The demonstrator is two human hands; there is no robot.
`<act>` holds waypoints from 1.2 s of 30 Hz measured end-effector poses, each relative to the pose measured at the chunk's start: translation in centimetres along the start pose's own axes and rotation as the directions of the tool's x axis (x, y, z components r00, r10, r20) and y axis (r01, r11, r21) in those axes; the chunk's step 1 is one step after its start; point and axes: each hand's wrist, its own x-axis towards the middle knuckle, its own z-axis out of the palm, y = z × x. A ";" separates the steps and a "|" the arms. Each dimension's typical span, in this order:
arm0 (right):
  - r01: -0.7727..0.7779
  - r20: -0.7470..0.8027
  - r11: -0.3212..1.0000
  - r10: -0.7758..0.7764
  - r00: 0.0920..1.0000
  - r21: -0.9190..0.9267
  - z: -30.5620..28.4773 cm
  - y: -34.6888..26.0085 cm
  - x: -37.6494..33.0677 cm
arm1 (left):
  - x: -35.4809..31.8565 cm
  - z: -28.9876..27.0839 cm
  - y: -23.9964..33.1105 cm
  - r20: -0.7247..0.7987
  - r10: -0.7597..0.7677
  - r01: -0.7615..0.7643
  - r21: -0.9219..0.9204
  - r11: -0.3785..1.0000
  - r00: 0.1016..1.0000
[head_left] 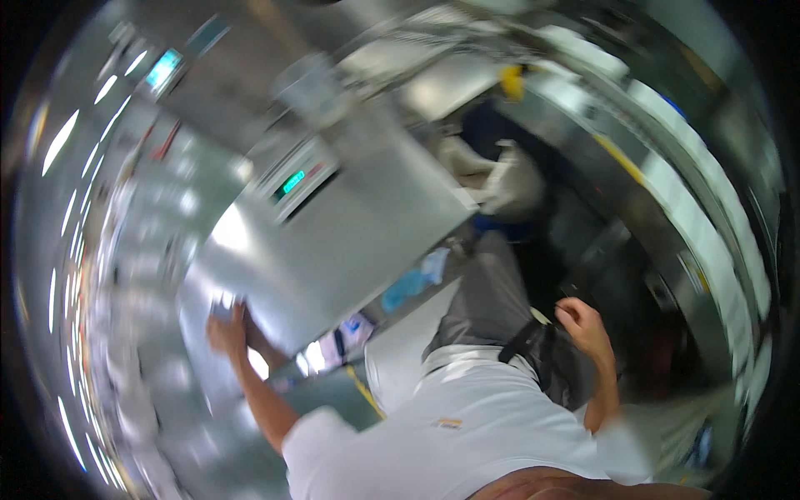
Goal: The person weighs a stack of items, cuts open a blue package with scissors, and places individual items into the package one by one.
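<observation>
My left hand point(227, 332) is at the left end of a shiny metal table point(367, 225), over or against its surface. Motion smears its fingers, and a small greyish patch beside them is too blurred to name. Down at my right side hangs my right hand point(585, 327), fingers curled in, apart from the table, with nothing visible in it. On the table stands a digital scale point(296, 177) with a lit green display. Behind the scale is a clear plastic container point(312, 87).
A pale cloth or sack point(504, 179) hangs over a dark blue bin right of the table. Blue and white packages point(412, 282) lie under the table's near edge. Long white covered racks point(708, 217) curve along the right. A lit screen point(163, 71) is at far left.
</observation>
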 end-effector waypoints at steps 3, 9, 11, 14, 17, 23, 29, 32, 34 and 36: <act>0.087 0.024 0.996 -0.087 0.996 0.008 0.5 0.3 1.0 | -1.1 -0.9 4.0 -0.089 0.208 -0.218 -0.125 0.968 0.974; 0.171 0.035 0.984 -0.169 0.985 -0.050 0.6 0.1 0.1 | -2.4 -4.9 14.3 -0.396 0.443 -0.570 -0.302 0.764 0.804; 0.183 0.015 0.983 -0.183 0.983 -0.010 0.5 0.7 -0.5 | -5.3 -10.9 16.7 -0.419 0.665 -0.705 0.079 0.705 0.619; 0.156 -0.004 0.987 -0.156 0.988 -0.031 0.7 2.6 -0.8 | -6.2 -11.1 15.0 -0.404 0.668 -0.726 0.016 0.688 0.625; 0.150 -0.023 0.989 -0.151 0.988 -0.011 1.2 3.5 -1.4 | -7.4 -12.2 16.4 -0.384 0.655 -0.727 -0.067 0.683 0.651; 0.274 -0.082 0.961 -0.276 0.957 -0.038 2.4 4.2 -1.6 | -9.1 -16.4 21.4 -0.339 0.653 -0.734 -0.255 0.629 0.677; 0.427 -0.117 0.844 -0.412 0.904 0.324 1.4 -5.4 -2.3 | -15.9 -22.7 31.1 -0.101 0.827 -0.644 -0.681 0.349 0.554; 0.518 -0.220 0.796 -0.469 0.855 0.315 1.2 -8.2 -3.6 | -23.6 -23.7 38.2 -0.305 0.918 -0.365 -0.909 -0.201 0.253; 0.497 -0.242 0.856 -0.456 0.856 0.144 0.2 -9.0 -4.5 | -27.0 -25.4 40.6 -0.511 0.856 -0.394 -0.805 -0.444 0.079; 0.469 -0.295 0.874 -0.419 0.859 0.123 -1.0 -8.0 -5.5 | -28.8 -26.5 42.1 -0.509 0.860 -0.357 -0.811 -0.464 0.036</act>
